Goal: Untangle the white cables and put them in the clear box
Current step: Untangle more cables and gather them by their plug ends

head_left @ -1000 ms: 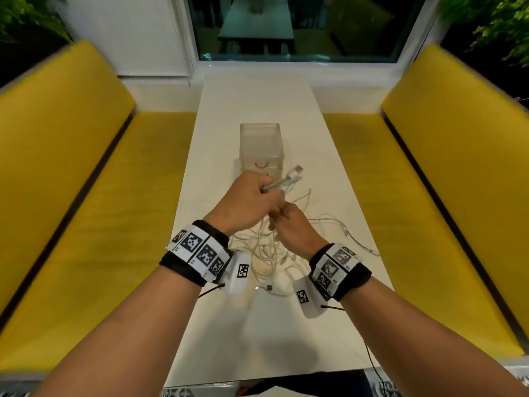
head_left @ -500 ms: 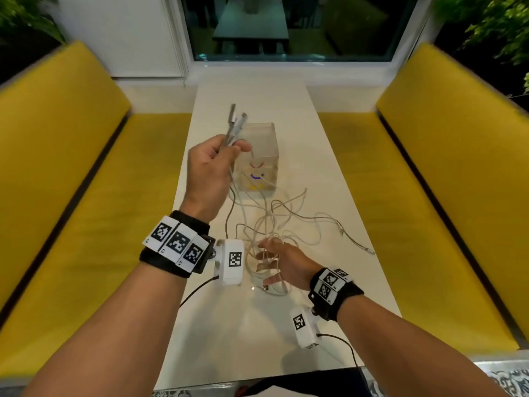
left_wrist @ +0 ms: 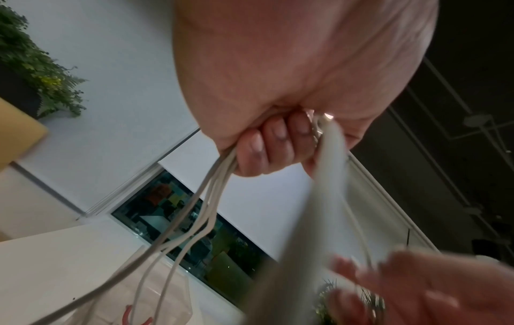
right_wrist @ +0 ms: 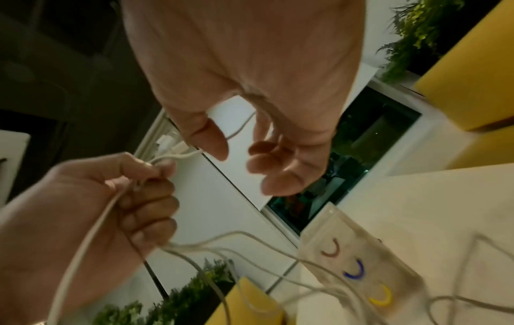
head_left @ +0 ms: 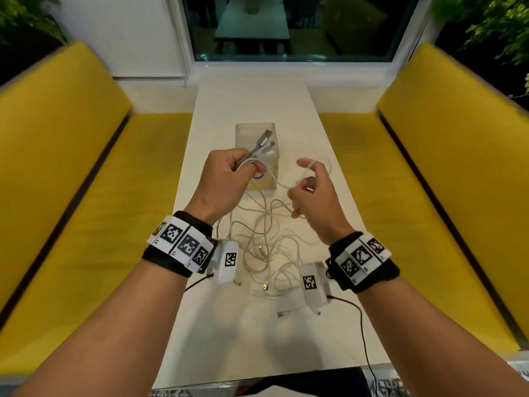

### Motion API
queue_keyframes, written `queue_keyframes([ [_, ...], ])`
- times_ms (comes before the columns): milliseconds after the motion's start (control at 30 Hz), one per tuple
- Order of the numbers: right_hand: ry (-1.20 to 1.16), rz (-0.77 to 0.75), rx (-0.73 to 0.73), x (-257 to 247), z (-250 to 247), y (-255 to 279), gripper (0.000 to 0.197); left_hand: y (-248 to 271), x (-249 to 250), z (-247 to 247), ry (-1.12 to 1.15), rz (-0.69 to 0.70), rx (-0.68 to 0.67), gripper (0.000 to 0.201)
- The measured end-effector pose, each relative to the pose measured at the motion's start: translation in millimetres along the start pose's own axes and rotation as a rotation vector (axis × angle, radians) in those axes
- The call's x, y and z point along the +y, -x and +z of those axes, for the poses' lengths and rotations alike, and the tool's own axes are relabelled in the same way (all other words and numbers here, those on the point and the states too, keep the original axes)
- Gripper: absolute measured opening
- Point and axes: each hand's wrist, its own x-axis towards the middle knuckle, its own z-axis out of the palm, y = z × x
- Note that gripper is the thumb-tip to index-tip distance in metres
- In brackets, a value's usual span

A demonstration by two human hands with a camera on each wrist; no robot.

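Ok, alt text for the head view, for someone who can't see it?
The left hand grips the plug ends of white cables above a white table, while the right hand hooks one strand over curled fingers. More cable lies tangled below, before a clear plastic box; yellow benches flank the table.

No legible text; wristbands point(head_left: 183, 245) bear only black-white marker squares.

White table point(head_left: 257, 339): clear box point(head_left: 243, 138), tangled white cables point(head_left: 266, 242) on it.
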Motion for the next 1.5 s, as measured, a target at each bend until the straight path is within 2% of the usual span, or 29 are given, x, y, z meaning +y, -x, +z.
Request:
queue_keyframes([
  [167, -0.589, 0.193, -0.404, -19.9, -5.5, -1.3, 0.047, -5.8, -5.8, -0.9, 0.007, 0.002, 0.012, 0.028],
  [267, -0.749, 0.174, -0.590, -19.8, -14.2, -1.2, 0.044, -4.7, -7.8, -4.2, -0.036, -0.009, 0.011, 0.027],
  [333, -0.807, 0.144, -0.663, -19.9, -17.5, 1.0, 0.040, -3.0, -9.9, -3.9, -0.047, -0.015, 0.015, 0.025],
  [400, -0.826, 0.138, -0.597, -21.6, -18.0, 1.3, 0.025, -2.6, -13.5, -4.2, -0.025, -0.044, 0.029, 0.023],
  [467, -0.845, 0.175, -0.441, -22.1, -17.0, -2.5, 0.013, -1.6, -14.9, -5.1, 0.026, -0.071, 0.068, 0.030],
  [667, -0.861, 0.343, -0.077, 4.1, -14.1, -38.3, 0.013, -0.8, -11.2, 1.3, 0.191, -0.067, 0.095, 0.027],
  [733, -0.852, 0.347, 0.018, 10.5, -14.8, -51.0, 0.013, -3.1, -10.6, 2.6, 0.279, -0.079, 0.127, 0.019],
  [833, -0.793, 0.332, 0.149, 17.2, -14.5, -68.3, 0.006, -5.3, -9.6, 3.7, 0.340, -0.075, 0.177, 0.020],
  [867, -0.784, 0.316, 0.204, 20.7, -14.4, -73.5, 0.010, -5.6, -9.7, 4.3, 0.353, -0.066, 0.192, 0.022],
  [933, -0.775, 0.278, 0.316, 29.8, -17.5, -83.7, 0.035, -5.8, -9.8, 5.8, 0.388, -0.037, 0.238, 0.025],
  [1000, -0.668, 0.229, 0.382, 40.8, -22.1, -87.2, 0.063, -5.9, -9.4, 5.8, 0.437, 0.007, 0.300, 0.025],
  [1100, -0.154, 0.193, 0.420, 59.1, -19.2, -72.5, 0.079, -6.1, -8.8, 4.0, 0.494, 0.057, 0.357, 0.025],
  [1167, 0.137, 0.249, 0.394, 83.3, -12.7, -55.9, 0.090, -6.5, -10.2, 3.5, 0.515, 0.072, 0.380, 0.024],
  [1267, 0.227, 0.396, 0.348, 114.3, -6.1, -37.4, 0.100, -7.1, -13.6, 3.8, 0.542, 0.096, 0.384, 0.021],
  [1333, 0.250, 0.413, 0.337, 121.5, -6.6, -32.5, 0.099, -6.9, -14.3, 3.8, 0.556, 0.109, 0.363, 0.019],
  [1400, 0.354, 0.319, 0.297, 121.5, -10.1, -27.6, 0.091, -5.9, -14.4, 3.3, 0.564, 0.110, 0.344, 0.018],
  [1467, 0.539, 0.176, 0.173, 119.1, -10.6, -20.1, 0.070, -5.4, -15.1, 3.1, 0.569, 0.102, 0.344, 0.018],
  [1500, 0.642, 0.119, 0.051, 118.1, -7.7, -15.0, 0.053, -5.1, -15.7, 3.2, 0.570, 0.101, 0.347, 0.018],
])
